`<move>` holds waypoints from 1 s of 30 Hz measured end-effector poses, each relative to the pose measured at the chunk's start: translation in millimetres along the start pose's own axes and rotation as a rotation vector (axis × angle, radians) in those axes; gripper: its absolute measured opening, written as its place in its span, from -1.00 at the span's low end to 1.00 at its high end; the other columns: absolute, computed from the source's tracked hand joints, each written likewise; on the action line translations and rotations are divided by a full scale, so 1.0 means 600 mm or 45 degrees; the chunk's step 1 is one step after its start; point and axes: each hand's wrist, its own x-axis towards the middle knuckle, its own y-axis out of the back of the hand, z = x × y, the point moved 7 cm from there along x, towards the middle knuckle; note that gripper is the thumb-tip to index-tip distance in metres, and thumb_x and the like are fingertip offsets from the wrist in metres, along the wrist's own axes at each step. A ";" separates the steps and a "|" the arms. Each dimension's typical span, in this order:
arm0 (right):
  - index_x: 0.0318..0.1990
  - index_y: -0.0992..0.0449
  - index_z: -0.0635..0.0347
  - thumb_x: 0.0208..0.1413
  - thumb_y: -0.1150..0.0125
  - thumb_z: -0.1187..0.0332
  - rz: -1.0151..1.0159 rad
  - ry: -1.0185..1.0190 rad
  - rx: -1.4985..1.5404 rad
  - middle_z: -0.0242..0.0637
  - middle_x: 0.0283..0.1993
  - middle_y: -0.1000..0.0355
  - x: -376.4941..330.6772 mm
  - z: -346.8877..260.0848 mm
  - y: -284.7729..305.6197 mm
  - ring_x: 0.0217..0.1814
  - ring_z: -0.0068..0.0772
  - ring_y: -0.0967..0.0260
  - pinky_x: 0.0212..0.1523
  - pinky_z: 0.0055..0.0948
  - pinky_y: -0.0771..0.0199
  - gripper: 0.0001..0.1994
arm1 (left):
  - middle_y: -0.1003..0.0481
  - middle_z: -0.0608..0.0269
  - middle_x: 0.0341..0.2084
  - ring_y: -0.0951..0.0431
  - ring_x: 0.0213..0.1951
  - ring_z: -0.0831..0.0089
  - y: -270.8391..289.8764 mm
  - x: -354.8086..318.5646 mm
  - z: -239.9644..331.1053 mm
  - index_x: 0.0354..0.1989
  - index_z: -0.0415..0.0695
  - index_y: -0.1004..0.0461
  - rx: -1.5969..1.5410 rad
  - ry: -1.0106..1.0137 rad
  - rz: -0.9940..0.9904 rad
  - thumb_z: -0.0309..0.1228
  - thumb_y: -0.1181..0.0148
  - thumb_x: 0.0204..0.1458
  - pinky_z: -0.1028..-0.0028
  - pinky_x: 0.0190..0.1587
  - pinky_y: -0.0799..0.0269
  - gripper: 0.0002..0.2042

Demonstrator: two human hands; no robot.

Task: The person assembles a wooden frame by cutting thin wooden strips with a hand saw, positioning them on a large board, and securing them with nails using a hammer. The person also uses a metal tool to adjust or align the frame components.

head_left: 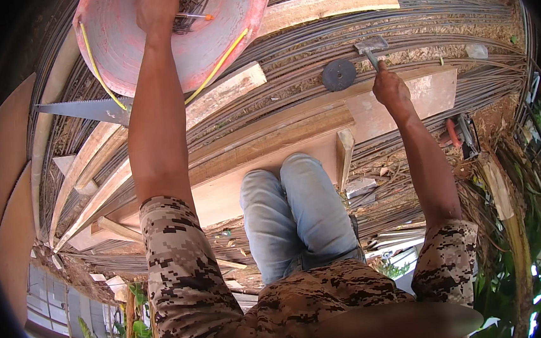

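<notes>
See in the right hand point(392, 89) a short-handled hammer with a blocky grey metal head point(372, 45), showing over thin, dark steel rods point(311, 35), near a flat, round, blackish disc with a centre hole point(340, 75). Note fingers wrapped closed around the handle, covering much of it. Judge it heaviest at the head, stiff throughout and hardly fragile; best held low on the handle, well back from the metal, and firmly in case of a slippery shaft. Find the left hand point(157, 9) inside a wide, round, pinkish-red and whitish tub point(233, 19), at a loose heap of thin, brownish metal nails point(190, 0). Note curled fingers there, largely hidden; impossible to tell pinching from mere touching. Judge the nails light singly, stiff, pointed and prone to tangle; best taken mid-shank, clear of the tips. Mind a slim stick with an orange end point(198, 15), likely light, lying by the heap. Treat the tub as probably stiff-walled but slightly flexible, best lifted by both yellow cord handles point(219, 65), not by one.
</notes>
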 end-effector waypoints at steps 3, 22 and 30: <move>0.18 -0.39 0.20 0.31 0.05 0.31 0.018 -0.027 0.039 0.15 -0.01 -0.57 0.002 -0.002 0.007 0.09 0.15 -0.56 0.09 0.01 -0.56 -0.65 | -0.58 0.10 -0.56 -0.60 -0.46 0.32 0.114 -0.164 0.034 -0.40 -0.31 -0.54 -0.428 -0.511 0.950 -0.29 -0.20 0.13 0.37 -0.27 -0.51 -0.73; 0.10 -0.47 0.22 0.31 0.07 0.28 0.009 -0.023 -0.081 0.13 0.07 -0.55 0.017 -0.011 0.021 0.16 0.12 -0.52 0.17 -0.03 -0.53 -0.67 | -0.54 0.15 -0.26 -0.48 -0.19 0.03 -0.253 -0.669 -0.352 -0.30 -0.06 -0.55 0.351 -0.068 0.179 -0.24 0.06 -0.03 0.05 -0.08 -0.35 -0.72; 0.09 -0.48 0.28 0.29 0.03 0.29 -0.074 0.060 -0.161 0.14 0.09 -0.54 0.019 -0.023 0.034 0.19 0.14 -0.50 0.20 -0.09 -0.52 -0.67 | -0.53 0.17 -0.31 -0.48 -0.25 0.04 -0.250 -0.669 -0.348 -0.35 -0.03 -0.53 0.371 -0.117 0.233 -0.21 0.08 -0.02 0.06 -0.13 -0.35 -0.73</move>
